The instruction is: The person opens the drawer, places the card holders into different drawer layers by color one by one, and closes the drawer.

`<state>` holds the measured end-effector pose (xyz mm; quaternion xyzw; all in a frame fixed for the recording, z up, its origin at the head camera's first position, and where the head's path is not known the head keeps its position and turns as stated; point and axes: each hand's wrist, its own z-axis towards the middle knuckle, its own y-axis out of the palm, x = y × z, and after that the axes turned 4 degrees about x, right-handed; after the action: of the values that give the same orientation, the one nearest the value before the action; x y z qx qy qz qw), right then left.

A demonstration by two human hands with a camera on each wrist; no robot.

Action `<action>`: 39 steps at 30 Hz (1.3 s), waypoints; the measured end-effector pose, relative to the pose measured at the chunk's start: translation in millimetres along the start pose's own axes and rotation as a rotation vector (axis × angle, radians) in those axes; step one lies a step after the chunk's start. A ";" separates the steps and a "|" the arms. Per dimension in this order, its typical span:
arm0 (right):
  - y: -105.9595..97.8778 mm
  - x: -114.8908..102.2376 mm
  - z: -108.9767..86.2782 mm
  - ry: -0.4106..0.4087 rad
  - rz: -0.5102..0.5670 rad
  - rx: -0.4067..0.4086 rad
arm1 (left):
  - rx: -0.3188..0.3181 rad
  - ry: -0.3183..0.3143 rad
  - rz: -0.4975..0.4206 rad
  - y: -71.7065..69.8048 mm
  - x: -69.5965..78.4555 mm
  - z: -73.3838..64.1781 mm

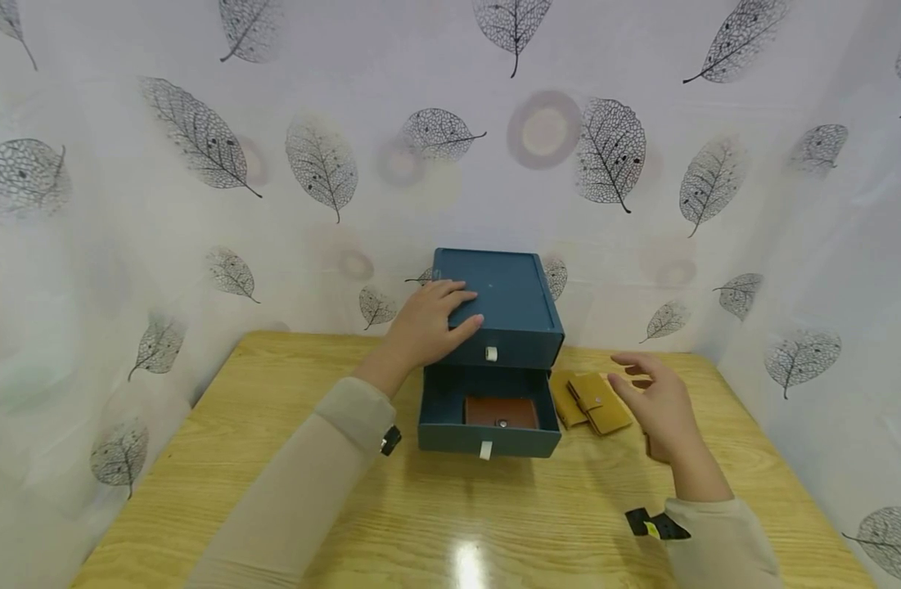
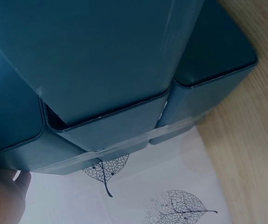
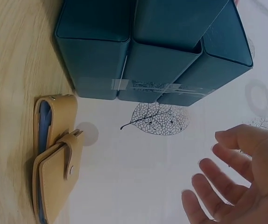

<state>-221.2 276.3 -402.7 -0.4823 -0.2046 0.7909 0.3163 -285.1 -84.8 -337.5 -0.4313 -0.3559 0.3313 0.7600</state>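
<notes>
A blue drawer unit [image 1: 494,286] stands at the back of the table. My left hand [image 1: 430,323] rests on its top near the left edge; in the left wrist view only part of that hand [image 2: 5,196] shows, at the lower left corner. Below the top section a drawer [image 1: 450,439] is pulled out, with a brown wallet [image 1: 500,411] lying inside. My right hand [image 1: 659,405] hovers to the right, holding nothing, its fingers [image 3: 222,182] loosely bent and spread. Between it and the unit lie two tan wallets, one with a snap strap [image 1: 601,402] leaning over the other wallet [image 1: 565,397].
A brown item [image 1: 655,448] shows partly from behind the right hand; its kind is hidden. The wooden table [image 1: 273,458] meets a leaf-patterned curtain [image 1: 450,188] at the back. Small white pull tabs [image 1: 485,450] sit on the drawer fronts.
</notes>
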 end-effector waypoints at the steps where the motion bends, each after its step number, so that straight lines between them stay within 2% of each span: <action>1: -0.8 0.4 -0.5 0.010 -0.003 -0.001 | -0.001 0.000 0.001 0.0 0.0 0.0; 12: -13.7 6.4 -2.0 0.058 -0.178 0.002 | -0.005 -0.006 0.005 -1.6 1.6 -0.1; 22: -18.0 16.4 -4.2 0.158 -0.285 -0.112 | -0.008 -0.004 0.017 -2.4 2.1 0.4; 29: -21.1 24.5 -6.5 0.257 -0.336 -0.217 | -0.014 -0.007 0.014 -2.0 1.5 0.1; 34: -21.1 33.6 -8.3 0.316 -0.349 -0.284 | -0.010 -0.006 0.012 -0.8 0.8 -0.2; 39: -23.0 39.7 -9.7 0.354 -0.350 -0.315 | -0.001 -0.005 0.008 -0.1 0.8 -0.4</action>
<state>-218.8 320.7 -417.8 -0.6134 -0.3467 0.5862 0.4000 -284.3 -84.4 -337.4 -0.4323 -0.3562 0.3351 0.7576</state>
